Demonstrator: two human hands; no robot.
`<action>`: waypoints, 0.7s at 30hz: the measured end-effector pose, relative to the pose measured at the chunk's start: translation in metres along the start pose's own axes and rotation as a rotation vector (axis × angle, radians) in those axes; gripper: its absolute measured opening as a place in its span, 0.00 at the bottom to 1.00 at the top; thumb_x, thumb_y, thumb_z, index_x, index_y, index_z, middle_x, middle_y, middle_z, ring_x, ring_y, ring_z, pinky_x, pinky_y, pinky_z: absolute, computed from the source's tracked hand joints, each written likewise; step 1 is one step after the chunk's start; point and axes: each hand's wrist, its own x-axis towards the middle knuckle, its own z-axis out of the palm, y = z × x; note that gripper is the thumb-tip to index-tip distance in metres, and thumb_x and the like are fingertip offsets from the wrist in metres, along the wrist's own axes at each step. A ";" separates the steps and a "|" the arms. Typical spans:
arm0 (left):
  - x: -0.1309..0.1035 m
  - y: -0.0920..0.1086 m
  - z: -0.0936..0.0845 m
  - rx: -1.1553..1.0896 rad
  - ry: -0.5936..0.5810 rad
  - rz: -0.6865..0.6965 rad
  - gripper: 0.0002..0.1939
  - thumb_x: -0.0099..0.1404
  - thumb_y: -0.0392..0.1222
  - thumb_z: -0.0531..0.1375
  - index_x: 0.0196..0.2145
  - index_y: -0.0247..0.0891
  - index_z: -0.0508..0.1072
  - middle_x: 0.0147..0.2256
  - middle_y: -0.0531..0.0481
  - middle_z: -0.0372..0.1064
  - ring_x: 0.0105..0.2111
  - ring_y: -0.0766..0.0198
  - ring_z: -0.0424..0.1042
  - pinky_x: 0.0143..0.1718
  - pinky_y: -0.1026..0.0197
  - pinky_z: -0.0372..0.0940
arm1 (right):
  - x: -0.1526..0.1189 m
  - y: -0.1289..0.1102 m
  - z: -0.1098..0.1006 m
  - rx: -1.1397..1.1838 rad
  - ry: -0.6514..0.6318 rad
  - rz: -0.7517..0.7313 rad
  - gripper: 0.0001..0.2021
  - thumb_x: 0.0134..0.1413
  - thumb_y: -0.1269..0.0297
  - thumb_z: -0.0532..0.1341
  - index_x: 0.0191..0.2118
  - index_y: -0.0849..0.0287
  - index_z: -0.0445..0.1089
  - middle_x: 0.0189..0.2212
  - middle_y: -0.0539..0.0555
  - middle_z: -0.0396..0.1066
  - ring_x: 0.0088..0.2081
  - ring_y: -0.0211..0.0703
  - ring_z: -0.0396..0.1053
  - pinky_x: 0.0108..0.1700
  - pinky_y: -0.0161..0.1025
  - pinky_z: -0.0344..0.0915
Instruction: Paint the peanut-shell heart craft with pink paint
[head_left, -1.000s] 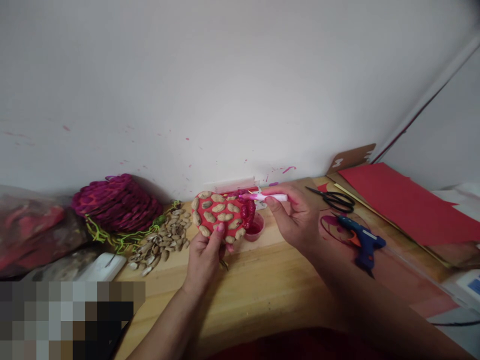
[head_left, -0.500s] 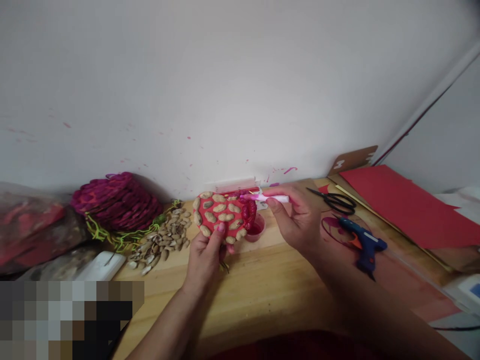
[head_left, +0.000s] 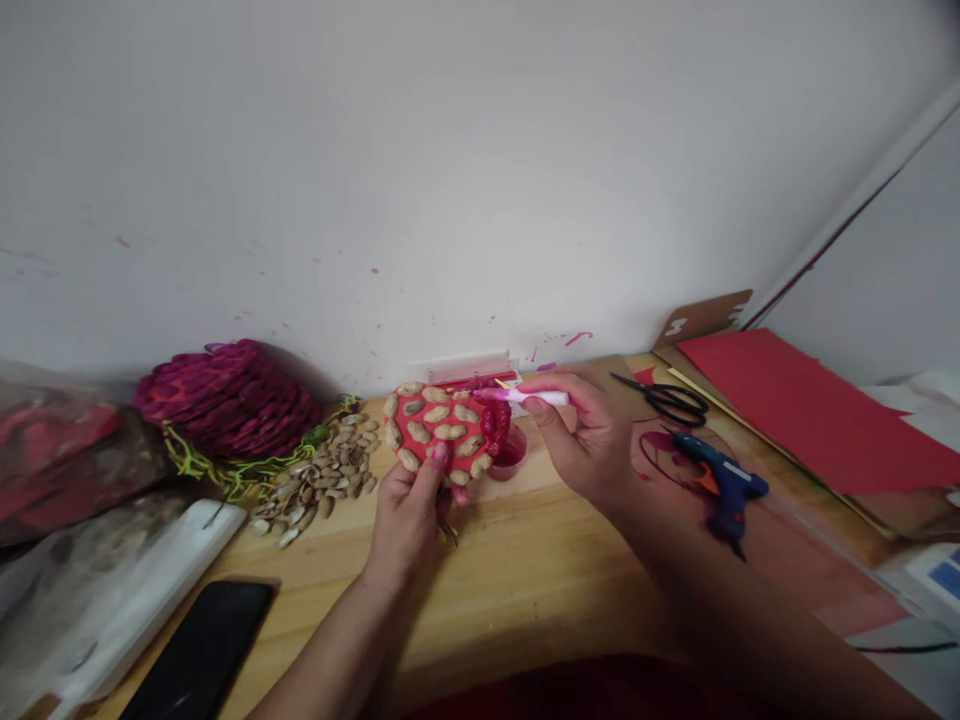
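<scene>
My left hand [head_left: 411, 502] grips a red disc [head_left: 431, 458] by its near edge, thumb on top. Peanut shells [head_left: 450, 432] are set across the disc; those along its right side are coated in wet magenta paint, the others are bare. In my right hand [head_left: 589, 435] is a white-handled paintbrush [head_left: 544, 397], pinched between thumb and fingers. Its magenta-stained tip meets the shells at the disc's upper right edge. Behind the disc's right side stands a small clear cup [head_left: 511, 458] with magenta paint in it, partly hidden.
Loose peanut shells [head_left: 322, 475] lie left of the disc, beside a stack of magenta-painted discs [head_left: 229, 400]. Nearer are a white power strip [head_left: 161, 590] and a black phone [head_left: 202, 650]. Rightward are black scissors [head_left: 675, 402], a blue glue gun [head_left: 727, 488] and red sheets [head_left: 817, 415].
The brush tip has shifted slightly left along the disc's upper edge. Both hands keep their holds. The view has moved a little, and the phone now shows at lower left.
</scene>
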 end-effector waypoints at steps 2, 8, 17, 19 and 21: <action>0.000 -0.002 -0.001 -0.005 -0.007 0.003 0.30 0.49 0.66 0.77 0.25 0.36 0.74 0.19 0.52 0.72 0.17 0.72 0.64 0.16 0.70 0.53 | 0.000 0.000 0.000 -0.001 0.012 -0.001 0.05 0.67 0.68 0.66 0.44 0.52 0.80 0.38 0.52 0.82 0.43 0.46 0.76 0.48 0.48 0.74; -0.002 -0.001 0.000 0.030 -0.021 0.028 0.28 0.53 0.65 0.75 0.25 0.37 0.74 0.17 0.52 0.70 0.15 0.71 0.62 0.15 0.68 0.50 | 0.000 -0.001 0.000 0.018 -0.007 0.004 0.05 0.67 0.66 0.66 0.45 0.51 0.80 0.39 0.52 0.82 0.44 0.47 0.77 0.48 0.48 0.75; -0.002 -0.002 -0.001 0.019 -0.031 0.008 0.30 0.50 0.67 0.77 0.25 0.36 0.75 0.17 0.51 0.71 0.16 0.72 0.62 0.17 0.70 0.51 | 0.002 -0.002 -0.001 0.026 -0.005 -0.014 0.06 0.67 0.68 0.66 0.45 0.50 0.79 0.39 0.51 0.82 0.44 0.46 0.77 0.48 0.47 0.75; -0.001 -0.003 -0.001 0.013 -0.023 0.015 0.30 0.50 0.66 0.77 0.24 0.36 0.75 0.17 0.51 0.71 0.16 0.73 0.60 0.16 0.70 0.50 | 0.001 -0.001 -0.001 0.017 -0.002 -0.017 0.06 0.67 0.68 0.66 0.45 0.50 0.79 0.39 0.51 0.82 0.44 0.45 0.77 0.49 0.47 0.75; -0.001 -0.003 -0.001 0.008 -0.008 0.019 0.30 0.50 0.66 0.77 0.24 0.36 0.74 0.17 0.52 0.70 0.15 0.73 0.59 0.16 0.70 0.49 | 0.001 0.000 -0.001 0.004 0.002 -0.023 0.06 0.66 0.68 0.66 0.45 0.50 0.79 0.38 0.51 0.82 0.43 0.45 0.77 0.48 0.47 0.74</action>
